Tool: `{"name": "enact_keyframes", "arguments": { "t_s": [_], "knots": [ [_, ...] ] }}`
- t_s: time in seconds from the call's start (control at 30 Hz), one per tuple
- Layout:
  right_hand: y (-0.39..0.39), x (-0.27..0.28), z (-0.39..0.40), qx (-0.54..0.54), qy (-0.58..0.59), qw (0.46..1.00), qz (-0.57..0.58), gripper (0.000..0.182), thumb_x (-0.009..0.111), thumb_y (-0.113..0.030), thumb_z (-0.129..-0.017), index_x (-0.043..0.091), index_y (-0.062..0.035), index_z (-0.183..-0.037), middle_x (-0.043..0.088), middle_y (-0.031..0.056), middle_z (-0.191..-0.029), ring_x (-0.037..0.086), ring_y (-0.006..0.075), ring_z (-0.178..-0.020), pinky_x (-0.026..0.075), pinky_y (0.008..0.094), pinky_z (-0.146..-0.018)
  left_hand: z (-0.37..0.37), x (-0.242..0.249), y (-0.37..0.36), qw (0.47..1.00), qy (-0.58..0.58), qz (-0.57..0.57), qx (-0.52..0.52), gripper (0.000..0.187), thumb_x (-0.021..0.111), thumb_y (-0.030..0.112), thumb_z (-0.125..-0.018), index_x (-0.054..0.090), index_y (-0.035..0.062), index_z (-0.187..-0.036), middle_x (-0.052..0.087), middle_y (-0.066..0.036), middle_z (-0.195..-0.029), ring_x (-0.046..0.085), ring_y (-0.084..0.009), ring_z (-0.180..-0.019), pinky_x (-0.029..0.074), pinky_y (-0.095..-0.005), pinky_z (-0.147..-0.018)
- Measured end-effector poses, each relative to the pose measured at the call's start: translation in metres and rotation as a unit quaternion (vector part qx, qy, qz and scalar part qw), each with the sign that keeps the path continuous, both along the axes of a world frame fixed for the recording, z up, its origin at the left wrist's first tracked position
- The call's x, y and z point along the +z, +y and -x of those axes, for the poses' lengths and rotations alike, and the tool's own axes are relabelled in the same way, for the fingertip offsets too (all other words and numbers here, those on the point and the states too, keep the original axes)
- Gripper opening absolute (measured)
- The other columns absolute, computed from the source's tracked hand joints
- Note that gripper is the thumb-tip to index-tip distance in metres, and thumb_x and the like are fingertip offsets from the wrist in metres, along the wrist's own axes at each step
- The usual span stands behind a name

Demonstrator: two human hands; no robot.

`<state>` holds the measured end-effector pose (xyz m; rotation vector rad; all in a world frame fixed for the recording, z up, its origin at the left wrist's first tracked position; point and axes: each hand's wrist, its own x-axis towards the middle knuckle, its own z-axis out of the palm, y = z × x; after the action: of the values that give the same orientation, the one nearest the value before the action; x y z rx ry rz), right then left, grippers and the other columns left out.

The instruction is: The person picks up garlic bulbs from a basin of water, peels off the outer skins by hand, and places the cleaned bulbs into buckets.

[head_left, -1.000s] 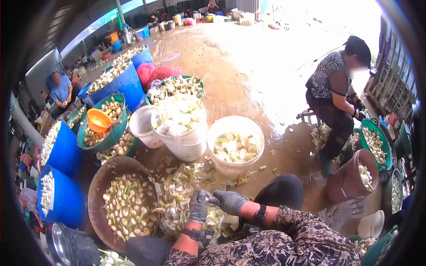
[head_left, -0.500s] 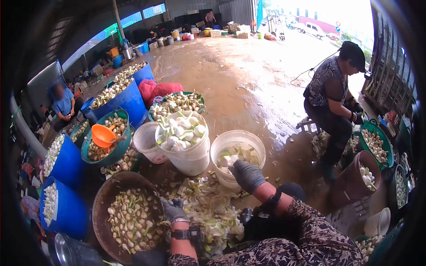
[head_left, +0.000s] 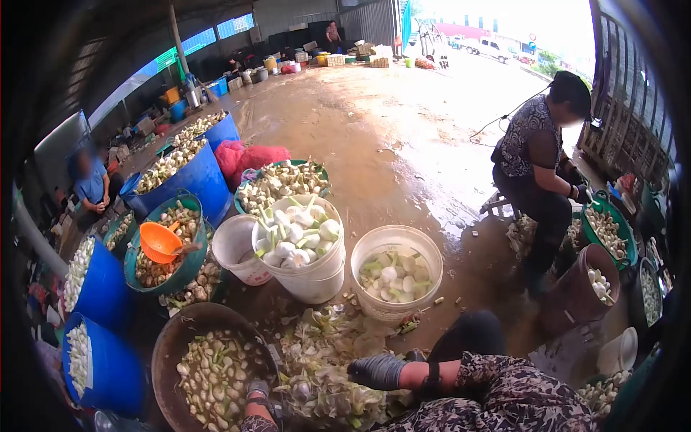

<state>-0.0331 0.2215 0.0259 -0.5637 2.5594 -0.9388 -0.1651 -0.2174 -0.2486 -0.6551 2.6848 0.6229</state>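
Toward the lower left of the frame, I see the left hand (head_left: 258,389) down at the garlic bulbs (head_left: 210,374) in a brown basin (head_left: 205,312); I cannot tell whether it grips one. Just right of bottom centre, the right hand (head_left: 379,371) is beside leafy peelings (head_left: 324,356), its grasp likewise unclear to me. Near mid-frame, a white bucket (head_left: 394,310) holds more bulbs.

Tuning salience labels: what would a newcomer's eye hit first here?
The white bucket heaped with pale bulbs, near the middle. Next, the orange bowl atop the green tub to the left. Lower down, the brown basin, the left hand at its right side, beside leafy peelings.
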Motion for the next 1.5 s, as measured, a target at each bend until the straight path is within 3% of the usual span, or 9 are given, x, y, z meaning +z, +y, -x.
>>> {"name": "enact_keyframes", "arguments": {
  "t_s": [0.13, 0.7, 0.8, 0.9, 1.0, 1.03, 1.1, 1.4, 1.5],
  "knots": [
    [-0.036, -0.075, -0.013, 0.258, -0.081, 0.96, -0.073, 0.033, 0.059, -0.035, -0.085, 0.061, -0.0067, -0.1, 0.066, 0.0191, -0.09, 0.063, 0.0403, -0.086, 0.05, 0.0478, -0.073, -0.018, -0.004, -0.004, 0.997, -0.066, -0.01, -0.025, 0.023, 0.054, 0.022, -0.092, 0.061, 0.0079, -0.108, 0.067, -0.009, -0.098, 0.065, -0.0232, -0.083, 0.053, -0.0375, -0.07],
    [-0.094, -0.044, 0.038, 0.174, 0.006, 0.984, 0.027, 0.036, 0.051, -0.035, -0.092, 0.068, -0.0037, -0.089, 0.065, 0.0206, -0.084, 0.061, 0.0414, -0.081, 0.049, 0.0454, -0.07, -0.087, 0.071, -0.044, 0.873, -0.093, -0.463, 0.118, 0.027, 0.057, 0.015, -0.093, 0.058, 0.0037, -0.117, 0.065, -0.011, -0.107, 0.065, -0.0231, -0.09, 0.055, -0.0311, -0.074],
    [-0.099, -0.062, 0.043, 0.084, 0.042, 0.995, 0.039, 0.044, 0.056, -0.04, -0.089, 0.061, -0.0052, -0.117, 0.065, 0.0215, -0.104, 0.061, 0.0396, -0.095, 0.05, 0.0438, -0.081, -0.086, 0.106, -0.039, 0.844, 0.011, -0.523, 0.114, 0.028, 0.057, 0.014, -0.093, 0.058, 0.003, -0.119, 0.065, -0.011, -0.109, 0.065, -0.023, -0.091, 0.055, -0.03, -0.074],
    [-0.103, -0.052, 0.056, -0.012, -0.137, 0.98, 0.142, 0.07, 0.055, -0.053, -0.091, 0.042, -0.0009, -0.135, 0.061, 0.0238, -0.116, 0.06, 0.0331, -0.109, 0.051, 0.0413, -0.083, -0.07, 0.142, -0.004, 0.856, 0.139, -0.498, 0.006, 0.036, 0.068, 0.014, -0.087, 0.056, 0.0019, -0.119, 0.063, -0.006, -0.109, 0.062, -0.017, -0.094, 0.053, -0.0311, -0.084],
    [-0.101, -0.056, 0.047, 0.065, -0.173, 0.908, 0.377, 0.085, 0.061, -0.062, -0.083, 0.036, -0.003, -0.14, 0.058, 0.016, -0.115, 0.061, 0.0212, -0.07, 0.055, 0.0316, -0.066, -0.091, 0.217, 0.098, 0.839, 0.244, -0.477, -0.093, 0.038, 0.067, 0.002, -0.082, 0.054, 0.0032, -0.118, 0.06, -0.007, -0.115, 0.057, -0.0166, -0.103, 0.047, -0.0297, -0.092],
    [-0.105, 0.0, 0.044, -0.134, -0.391, 0.843, 0.345, 0.066, 0.065, -0.05, -0.086, 0.048, -0.0069, -0.133, 0.063, 0.0083, -0.102, 0.055, 0.0154, -0.064, 0.051, 0.0275, -0.06, -0.105, 0.252, 0.135, 0.853, 0.298, -0.393, -0.171, 0.039, 0.066, 0.001, -0.081, 0.054, 0.0059, -0.118, 0.059, -0.008, -0.112, 0.058, -0.0195, -0.103, 0.046, -0.0335, -0.093],
    [-0.104, -0.017, 0.038, -0.022, -0.274, 0.872, 0.404, 0.039, 0.07, -0.04, -0.087, 0.062, -0.0104, -0.111, 0.061, -0.0061, -0.077, 0.047, 0.004, -0.063, 0.04, 0.0231, -0.054, -0.126, 0.277, 0.168, 0.847, 0.378, -0.173, -0.331, 0.049, 0.063, -0.004, -0.076, 0.051, 0.0062, -0.122, 0.056, -0.01, -0.112, 0.056, -0.0195, -0.107, 0.045, -0.0314, -0.094],
    [-0.071, -0.007, -0.027, -0.038, 0.145, 0.952, 0.266, 0.066, 0.082, -0.042, -0.07, 0.055, -0.0024, -0.115, 0.062, 0.0179, -0.105, 0.058, 0.031, -0.104, 0.047, 0.0405, -0.088, -0.19, 0.261, 0.195, 0.549, 0.051, -0.827, 0.111, 0.044, 0.053, 0.032, -0.097, 0.05, 0.0012, -0.128, 0.055, -0.016, -0.127, 0.057, -0.0258, -0.111, 0.049, -0.042, -0.096],
    [-0.064, -0.012, -0.029, -0.007, 0.238, 0.954, 0.181, 0.073, 0.08, -0.044, -0.069, 0.053, -0.0023, -0.122, 0.056, 0.023, -0.116, 0.052, 0.0391, -0.113, 0.042, 0.0434, -0.098, -0.197, 0.252, 0.206, 0.617, 0.08, -0.779, 0.077, 0.042, 0.056, 0.027, -0.096, 0.05, 0.0013, -0.128, 0.054, -0.015, -0.128, 0.058, -0.0245, -0.11, 0.05, -0.0403, -0.095]
  ]
}}
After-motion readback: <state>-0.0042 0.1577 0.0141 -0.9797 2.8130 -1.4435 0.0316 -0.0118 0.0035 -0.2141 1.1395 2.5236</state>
